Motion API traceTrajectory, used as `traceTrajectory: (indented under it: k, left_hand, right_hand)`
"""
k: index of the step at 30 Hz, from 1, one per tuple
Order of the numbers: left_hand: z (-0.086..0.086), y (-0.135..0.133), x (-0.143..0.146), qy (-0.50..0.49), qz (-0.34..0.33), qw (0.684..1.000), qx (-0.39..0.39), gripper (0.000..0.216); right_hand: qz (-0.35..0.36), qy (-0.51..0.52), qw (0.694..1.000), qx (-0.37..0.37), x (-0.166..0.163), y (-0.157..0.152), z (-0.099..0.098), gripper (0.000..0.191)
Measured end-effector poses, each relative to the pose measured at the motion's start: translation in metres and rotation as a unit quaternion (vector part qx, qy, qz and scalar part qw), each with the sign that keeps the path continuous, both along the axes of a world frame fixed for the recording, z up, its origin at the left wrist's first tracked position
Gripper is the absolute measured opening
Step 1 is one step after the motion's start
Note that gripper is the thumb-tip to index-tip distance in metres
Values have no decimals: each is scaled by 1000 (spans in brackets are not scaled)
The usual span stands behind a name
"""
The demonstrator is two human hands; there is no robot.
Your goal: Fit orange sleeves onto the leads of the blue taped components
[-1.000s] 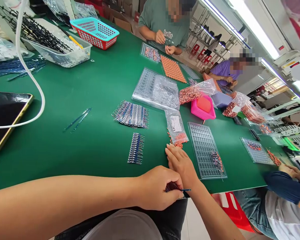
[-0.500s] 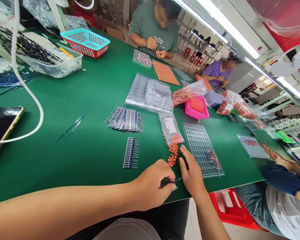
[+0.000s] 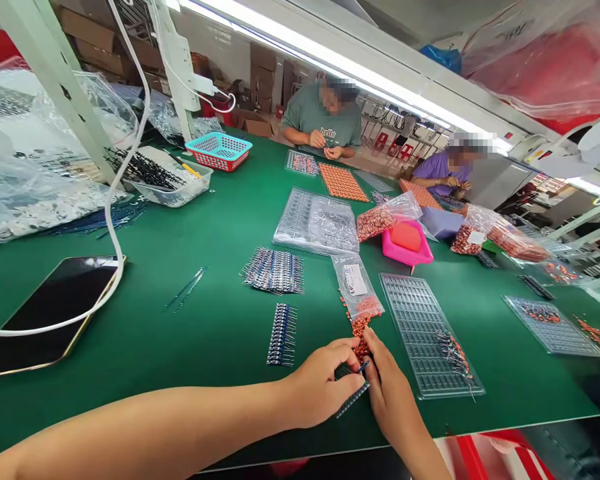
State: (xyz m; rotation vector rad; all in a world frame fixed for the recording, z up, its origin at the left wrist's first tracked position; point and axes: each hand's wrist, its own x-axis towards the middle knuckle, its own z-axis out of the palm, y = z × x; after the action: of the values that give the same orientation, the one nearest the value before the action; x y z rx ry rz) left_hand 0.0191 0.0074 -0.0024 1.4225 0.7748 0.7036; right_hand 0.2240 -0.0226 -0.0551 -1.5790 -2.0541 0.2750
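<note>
My left hand (image 3: 325, 387) is curled over a taped strip of small blue components (image 3: 353, 399) near the table's front edge and pinches one component. My right hand (image 3: 393, 393) sits right beside it, fingers closed toward the same spot; what they pinch is too small to name. Just beyond both hands lies a spill of small orange parts (image 3: 363, 323) from a clear bag (image 3: 357, 283). A clear compartment tray (image 3: 425, 327) lies to the right, with several finished pieces in its near corner. Two more blue component strips (image 3: 283, 325) (image 3: 274, 270) lie to the left.
A phone (image 3: 50, 313) with a white cable over it lies at the left. A pink dish (image 3: 407, 241), bags of orange parts, clear trays, a teal-and-red basket (image 3: 219, 151) and a clear tub (image 3: 173, 183) stand farther back. Two people work across the green table (image 3: 180, 240).
The camera tilted up, so the table sits lower in view. My right hand moved off the orange parts and came in beside my left hand at the strip.
</note>
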Motion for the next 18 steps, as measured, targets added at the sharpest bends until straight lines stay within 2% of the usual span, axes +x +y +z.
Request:
traceTrajectory:
  k: [3,6,11,14,18]
  left_hand:
    - [-9,1,1,-36,9,999,-23,10]
    - [-11,2,1,-37,21,999,-27,9]
    - [-10,5,1,-41,45,998,-25,10]
    - [-12,8,1,-46,62,997,-28,10]
    - [-14,10,2,-52,72,995,-35,10]
  right_hand:
    - [-23,1,1000,5,6,9,8,47]
    - [-40,-23,999,11,13,30,14,48]
    - [-45,-76,996,2,21,65,9,53]
    - [-30,-100,994,12,21,69,3,56]
    - [-25,-117,992,30,18,58,2,57]
